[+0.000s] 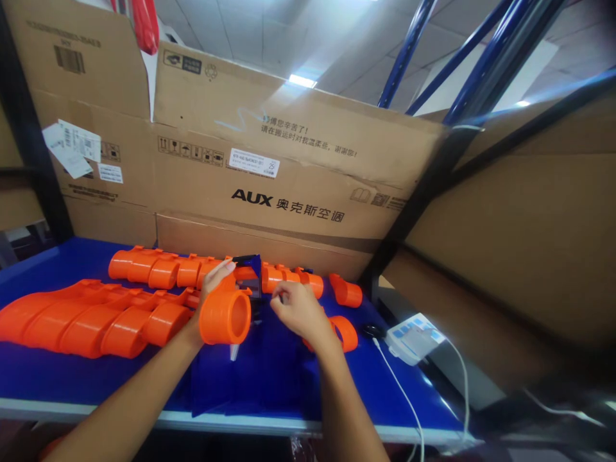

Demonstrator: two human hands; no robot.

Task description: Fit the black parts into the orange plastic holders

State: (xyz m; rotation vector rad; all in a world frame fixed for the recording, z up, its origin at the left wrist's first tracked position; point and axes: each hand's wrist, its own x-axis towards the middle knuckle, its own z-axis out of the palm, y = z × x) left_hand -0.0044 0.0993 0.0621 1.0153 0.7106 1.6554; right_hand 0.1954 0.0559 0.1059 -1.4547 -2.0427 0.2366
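Observation:
My left hand (215, 282) grips an orange plastic tube piece (226, 314), its round open end facing me. My right hand (297, 309) is closed in a pinch just to the right of it, on something small I cannot make out, near a dark blue piece (253, 276) that stands behind the tube. Under both hands lie several flat dark blue sheets (250, 375) on the blue table (72, 378).
Two rows of nested orange tube pieces lie to the left: a near row (86, 321) and a far row (163, 269). Loose orange pieces (347, 292) sit to the right. A white device (414, 338) with a white cable rests at the table's right. Cardboard boxes (289, 173) wall the back.

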